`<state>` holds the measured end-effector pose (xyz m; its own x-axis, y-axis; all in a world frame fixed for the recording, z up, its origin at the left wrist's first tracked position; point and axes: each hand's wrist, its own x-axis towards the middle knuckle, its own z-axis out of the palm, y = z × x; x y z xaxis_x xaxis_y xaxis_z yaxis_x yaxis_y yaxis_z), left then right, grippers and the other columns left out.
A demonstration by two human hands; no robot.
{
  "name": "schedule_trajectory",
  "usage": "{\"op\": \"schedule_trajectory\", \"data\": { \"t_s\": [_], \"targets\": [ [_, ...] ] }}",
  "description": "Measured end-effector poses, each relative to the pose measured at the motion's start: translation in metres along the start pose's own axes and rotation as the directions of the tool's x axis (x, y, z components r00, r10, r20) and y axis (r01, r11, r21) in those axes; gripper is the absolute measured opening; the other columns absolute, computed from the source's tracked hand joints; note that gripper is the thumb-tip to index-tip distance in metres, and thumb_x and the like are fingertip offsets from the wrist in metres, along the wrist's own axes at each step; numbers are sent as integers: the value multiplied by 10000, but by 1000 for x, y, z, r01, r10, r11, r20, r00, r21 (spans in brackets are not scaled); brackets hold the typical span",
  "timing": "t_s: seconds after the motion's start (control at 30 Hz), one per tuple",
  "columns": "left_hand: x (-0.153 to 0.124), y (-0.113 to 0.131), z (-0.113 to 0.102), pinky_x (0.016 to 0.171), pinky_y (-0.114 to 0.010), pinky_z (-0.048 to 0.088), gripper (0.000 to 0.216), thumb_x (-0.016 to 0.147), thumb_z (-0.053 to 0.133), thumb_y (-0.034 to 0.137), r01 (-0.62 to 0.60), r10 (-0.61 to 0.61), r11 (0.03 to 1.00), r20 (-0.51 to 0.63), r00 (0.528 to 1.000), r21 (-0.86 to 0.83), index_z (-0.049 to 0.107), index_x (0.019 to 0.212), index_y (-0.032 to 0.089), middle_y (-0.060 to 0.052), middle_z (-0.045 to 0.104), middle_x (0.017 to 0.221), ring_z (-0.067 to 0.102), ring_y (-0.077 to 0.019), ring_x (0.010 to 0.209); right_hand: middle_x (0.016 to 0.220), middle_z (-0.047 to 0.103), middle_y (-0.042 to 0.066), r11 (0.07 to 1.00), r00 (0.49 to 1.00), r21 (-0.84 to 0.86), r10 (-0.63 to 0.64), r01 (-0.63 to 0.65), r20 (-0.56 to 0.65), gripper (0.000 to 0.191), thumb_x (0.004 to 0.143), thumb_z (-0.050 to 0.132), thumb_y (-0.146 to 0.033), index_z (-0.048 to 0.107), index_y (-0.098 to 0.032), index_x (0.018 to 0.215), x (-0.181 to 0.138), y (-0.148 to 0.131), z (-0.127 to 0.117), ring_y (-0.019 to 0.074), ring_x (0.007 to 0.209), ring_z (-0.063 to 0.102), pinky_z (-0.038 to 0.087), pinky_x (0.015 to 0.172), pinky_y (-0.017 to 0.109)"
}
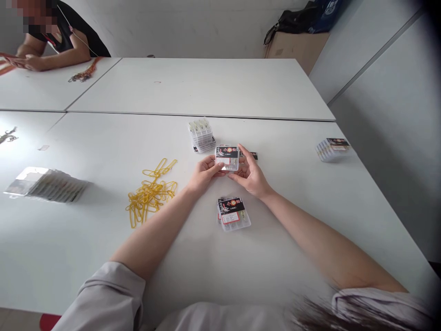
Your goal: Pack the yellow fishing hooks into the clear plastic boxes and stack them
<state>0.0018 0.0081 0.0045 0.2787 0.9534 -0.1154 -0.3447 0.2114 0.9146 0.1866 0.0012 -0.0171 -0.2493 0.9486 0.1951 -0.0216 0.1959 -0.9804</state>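
Both my hands hold a small clear plastic packet with a black and red label, just above the white table. My left hand grips its left edge with closed fingers. My right hand closes on its right side, one finger stretched along the top. A second stack of the same packets lies flat on the table between my forearms. Another fanned stack stands just beyond the held packet. A heap of yellow rubber bands lies left of my left wrist.
A long fanned row of packets lies at the far left, a smaller stack at the right near the table edge. Another person sits at the far-left table. A cardboard box with a black bag stands behind.
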Motion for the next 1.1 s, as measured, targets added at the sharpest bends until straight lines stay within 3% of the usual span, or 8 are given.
{"op": "schedule_trajectory", "data": {
  "t_s": [0.13, 0.3, 0.63, 0.97, 1.1],
  "targets": [
    [-1, 1, 1, 802, -288, 536, 469, 734, 824, 417, 22, -23, 999, 18, 1000, 44, 714, 1108, 157, -86, 760, 1071, 704, -169, 874, 1246, 620, 67, 1000, 1000, 20, 2, -2, -7, 901, 774, 819, -479, 330, -388, 1525, 1, 0, 0, 226, 935, 704, 639, 808, 410],
    [1, 1, 0, 750, -288, 550, 422, 715, 795, 433, 35, -35, 999, 16, 999, 33, 739, 1002, 128, -97, 763, 1011, 705, -170, 804, 1209, 631, 61, 1000, 1000, 20, 1, -1, -18, 859, 749, 840, -472, 384, -366, 1470, 1, -2, 0, 224, 950, 714, 642, 806, 394],
    [-2, -1, 0, 752, -268, 529, 414, 727, 826, 354, -3, 2, 999, 24, 1000, 44, 651, 1044, 153, -58, 742, 955, 683, -149, 814, 1126, 673, 44, 1000, 1000, 7, 18, -18, -13, 857, 748, 838, -465, 382, -360, 1466, 0, 0, 0, 206, 927, 709, 633, 823, 385],
    [-2, -1, 1, 717, -248, 508, 428, 734, 826, 364, -26, 23, 998, 46, 999, 59, 632, 1058, 162, -45, 731, 925, 664, -139, 786, 1048, 644, 27, 1000, 999, -28, -14, 13, -32, 824, 754, 838, -441, 409, -349, 1452, -2, -2, 1, 189, 857, 694, 620, 757, 356],
    [-3, -1, 0, 734, -250, 507, 512, 721, 838, 344, -45, 41, 997, 63, 997, 60, 604, 1147, 182, -43, 725, 966, 667, -144, 819, 1097, 645, 54, 988, 996, -145, -56, 46, -66, 798, 783, 814, -437, 402, -336, 1459, -5, -5, 3, 193, 843, 679, 605, 656, 325]
  ]
}}
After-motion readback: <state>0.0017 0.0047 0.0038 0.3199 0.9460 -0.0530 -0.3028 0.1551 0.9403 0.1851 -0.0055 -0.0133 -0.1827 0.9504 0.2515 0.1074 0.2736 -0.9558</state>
